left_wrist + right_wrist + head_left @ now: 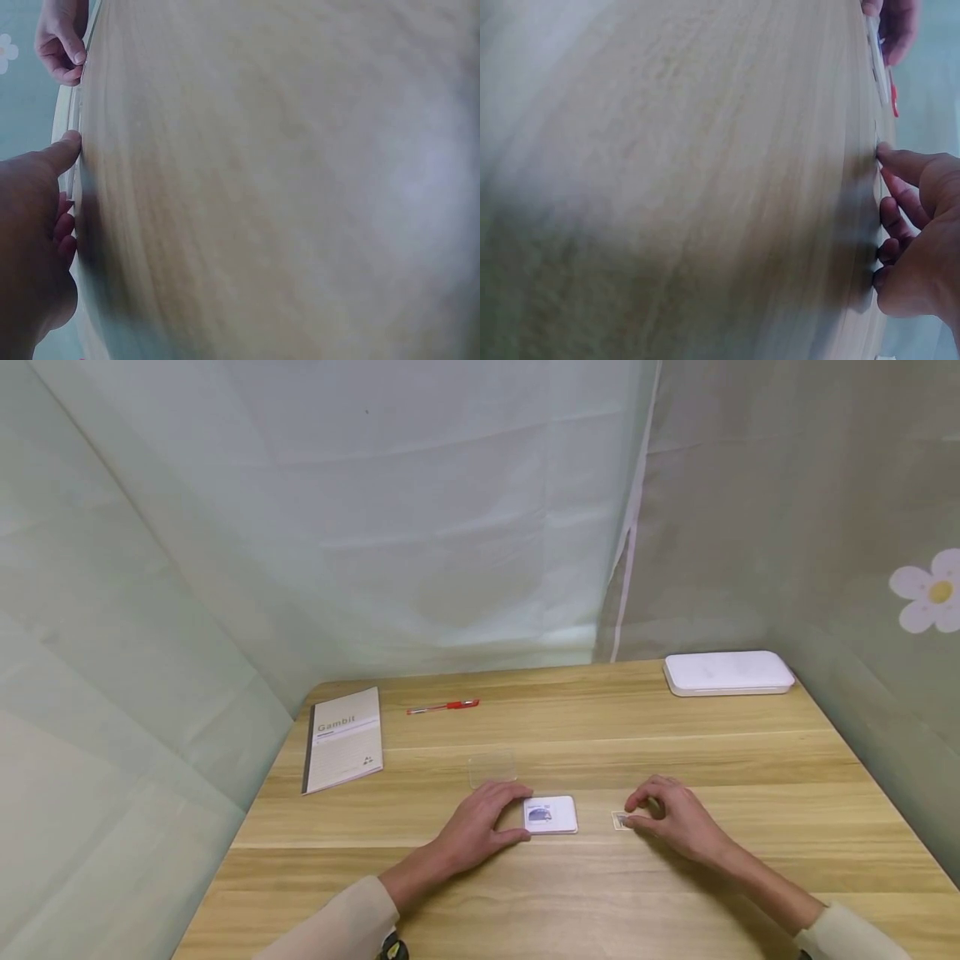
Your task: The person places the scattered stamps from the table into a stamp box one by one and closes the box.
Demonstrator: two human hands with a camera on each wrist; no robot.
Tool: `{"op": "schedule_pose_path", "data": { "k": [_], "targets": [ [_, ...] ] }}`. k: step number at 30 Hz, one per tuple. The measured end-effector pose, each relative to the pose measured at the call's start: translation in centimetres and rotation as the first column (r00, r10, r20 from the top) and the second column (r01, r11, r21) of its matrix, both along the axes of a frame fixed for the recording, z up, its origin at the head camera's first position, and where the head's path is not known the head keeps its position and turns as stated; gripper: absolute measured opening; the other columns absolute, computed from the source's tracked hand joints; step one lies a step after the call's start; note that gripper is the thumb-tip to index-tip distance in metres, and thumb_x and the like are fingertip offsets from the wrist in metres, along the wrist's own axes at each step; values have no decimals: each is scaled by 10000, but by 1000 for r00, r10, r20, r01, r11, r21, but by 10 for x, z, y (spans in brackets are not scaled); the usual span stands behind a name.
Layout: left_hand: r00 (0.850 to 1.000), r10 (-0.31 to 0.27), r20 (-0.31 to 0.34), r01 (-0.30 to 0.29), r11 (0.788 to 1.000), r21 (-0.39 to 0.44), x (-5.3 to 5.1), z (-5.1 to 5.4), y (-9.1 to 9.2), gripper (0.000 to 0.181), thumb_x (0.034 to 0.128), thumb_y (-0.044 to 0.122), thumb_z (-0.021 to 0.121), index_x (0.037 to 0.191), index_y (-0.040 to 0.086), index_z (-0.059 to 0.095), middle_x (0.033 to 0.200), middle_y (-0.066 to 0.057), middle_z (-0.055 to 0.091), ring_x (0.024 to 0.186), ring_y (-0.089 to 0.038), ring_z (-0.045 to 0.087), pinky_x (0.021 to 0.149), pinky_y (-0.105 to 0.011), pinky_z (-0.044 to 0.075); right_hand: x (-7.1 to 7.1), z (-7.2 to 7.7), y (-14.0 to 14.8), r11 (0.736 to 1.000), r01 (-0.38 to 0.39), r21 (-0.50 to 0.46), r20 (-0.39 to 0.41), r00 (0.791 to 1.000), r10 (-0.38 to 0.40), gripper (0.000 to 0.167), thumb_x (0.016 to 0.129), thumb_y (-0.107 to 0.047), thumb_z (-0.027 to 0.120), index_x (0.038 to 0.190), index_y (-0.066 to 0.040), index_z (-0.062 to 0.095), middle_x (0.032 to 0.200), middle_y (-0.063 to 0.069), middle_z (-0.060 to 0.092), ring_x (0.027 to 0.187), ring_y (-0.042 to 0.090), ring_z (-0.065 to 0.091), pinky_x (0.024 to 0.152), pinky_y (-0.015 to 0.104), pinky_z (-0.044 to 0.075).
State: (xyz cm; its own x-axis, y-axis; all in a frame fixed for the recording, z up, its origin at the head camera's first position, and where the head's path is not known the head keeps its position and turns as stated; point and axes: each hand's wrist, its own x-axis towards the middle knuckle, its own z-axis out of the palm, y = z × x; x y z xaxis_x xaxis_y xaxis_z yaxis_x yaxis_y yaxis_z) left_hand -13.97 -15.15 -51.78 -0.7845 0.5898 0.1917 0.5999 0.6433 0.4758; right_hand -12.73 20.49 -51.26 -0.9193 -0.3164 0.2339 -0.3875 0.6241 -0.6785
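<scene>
A small white rectangular pad (562, 815) lies on the wooden table, with a blue stamp-like picture (539, 814) at its left end. My left hand (477, 827) holds the pad at its left edge, index finger at the far corner and thumb at the near one. To the right, a small stamp-like piece with a pale border (618, 820) lies flat on the table. The thumb and index finger of my right hand (678, 821) pinch its right side and hide part of it. In the right wrist view the fingertips (885, 152) are down at the table surface.
Just beyond my left hand lies a clear, thin rectangular sheet (492, 769). Farther back are a red pen (442, 707) and a notebook (345, 742) at the left. A white case (727, 672) sits at the far right corner. Curtains (450, 527) surround the table.
</scene>
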Motion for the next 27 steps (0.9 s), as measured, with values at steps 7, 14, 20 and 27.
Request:
{"op": "schedule_pose_path", "data": {
  "k": [7,14,20,27],
  "targets": [
    [1000,5,-1,-5,1000,-10,0,0,0,584,939,401,824,1440,187,614,1443,31,639,1351,-171,561,1149,-426,477,0,1,-2,1000,14,22,11,1000,-14,201,818,-159,932,868,-229,750,968,-117,674,967,173,605,858,365,501],
    [1000,-5,-19,4,1000,-20,-1,0,-1,590,936,417,823,1439,191,612,1438,32,640,1341,-163,564,1142,-409,483,1,4,-3,999,18,30,36,999,-19,202,836,-136,913,850,-239,739,981,-103,679,1022,211,618,876,396,498],
    [999,-10,-33,10,1000,-13,-2,0,-1,588,934,412,826,1435,186,615,1433,32,644,1335,-172,570,1133,-421,490,1,5,-4,999,19,33,19,1000,-19,217,839,-121,907,835,-248,731,973,-117,674,1027,224,620,886,413,502],
    [1000,-1,-16,1,1000,-23,-1,0,0,593,937,419,821,1441,185,612,1443,31,639,1356,-167,557,1160,-406,467,4,3,-4,1000,30,2,57,998,-30,193,857,-108,891,850,-235,746,975,-127,691,1045,208,639,968,447,529]
  ]
}}
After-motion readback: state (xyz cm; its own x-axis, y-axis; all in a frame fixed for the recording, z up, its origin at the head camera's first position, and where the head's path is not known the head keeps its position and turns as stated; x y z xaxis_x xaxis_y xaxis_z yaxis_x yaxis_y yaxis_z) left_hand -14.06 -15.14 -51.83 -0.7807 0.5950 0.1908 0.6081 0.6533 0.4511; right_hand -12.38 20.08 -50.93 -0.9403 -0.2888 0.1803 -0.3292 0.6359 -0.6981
